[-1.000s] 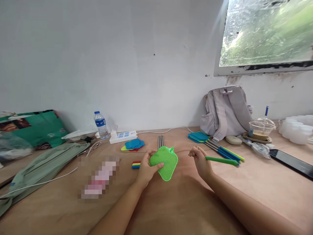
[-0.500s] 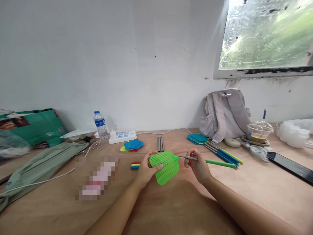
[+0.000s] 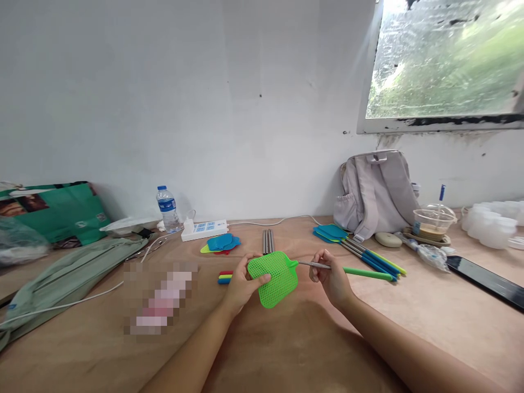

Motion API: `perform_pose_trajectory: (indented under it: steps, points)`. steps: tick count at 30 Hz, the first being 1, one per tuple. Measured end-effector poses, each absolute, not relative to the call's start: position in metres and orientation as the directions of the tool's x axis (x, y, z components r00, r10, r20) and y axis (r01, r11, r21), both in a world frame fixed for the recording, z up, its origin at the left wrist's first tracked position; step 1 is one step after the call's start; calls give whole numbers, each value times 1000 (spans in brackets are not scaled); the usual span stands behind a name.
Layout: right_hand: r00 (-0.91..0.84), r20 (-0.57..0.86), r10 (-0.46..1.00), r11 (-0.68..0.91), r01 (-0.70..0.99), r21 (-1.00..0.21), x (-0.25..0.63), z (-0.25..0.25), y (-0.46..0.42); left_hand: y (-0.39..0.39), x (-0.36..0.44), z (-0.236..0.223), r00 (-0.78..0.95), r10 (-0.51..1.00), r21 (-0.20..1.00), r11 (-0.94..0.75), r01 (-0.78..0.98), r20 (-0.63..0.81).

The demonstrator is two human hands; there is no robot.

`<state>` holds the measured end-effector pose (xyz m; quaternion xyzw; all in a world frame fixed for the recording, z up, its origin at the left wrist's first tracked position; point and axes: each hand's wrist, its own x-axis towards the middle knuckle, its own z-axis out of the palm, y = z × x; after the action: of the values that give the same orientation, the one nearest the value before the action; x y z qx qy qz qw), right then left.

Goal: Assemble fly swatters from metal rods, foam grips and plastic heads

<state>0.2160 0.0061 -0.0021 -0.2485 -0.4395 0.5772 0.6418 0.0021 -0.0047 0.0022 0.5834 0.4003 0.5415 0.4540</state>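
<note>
My left hand (image 3: 242,285) pinches a green mesh fly swatter head (image 3: 275,279) by its left side, thumb on top. My right hand (image 3: 331,278) grips a metal rod with a green handle (image 3: 367,273); the rod's thin tip meets the socket on the right of the swatter head. How far the tip sits inside cannot be seen. Just behind the head lie several bare metal rods (image 3: 268,240). Beside my left hand are red, yellow and blue handles (image 3: 225,278), partly covered by it. Loose blue, yellow and red swatter heads (image 3: 221,242) lie farther back.
At the back right, fly swatters with blue and yellow handles (image 3: 370,256) lie before a grey backpack (image 3: 376,191). A drink cup (image 3: 434,221), phone (image 3: 487,281) and white containers (image 3: 493,224) stand right. Left are a power strip (image 3: 204,229), water bottle (image 3: 167,208) and green bag (image 3: 65,213).
My left hand turned the swatter head so its socket points right. My right hand brought the rod's tip leftward to the socket. Over the last half second both hands have barely moved.
</note>
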Motion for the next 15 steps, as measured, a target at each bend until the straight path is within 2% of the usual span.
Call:
perform_pose_trajectory:
  steps: [6,15]
  points:
    - [-69,288,955,218,-495,-841,217,1,6,-4,0,3,85,966,968,-235,-87,242]
    - [-142,372,917,293,-392,-872,214,-9,8,-6,3,5,21,997,972,-67,-227,74]
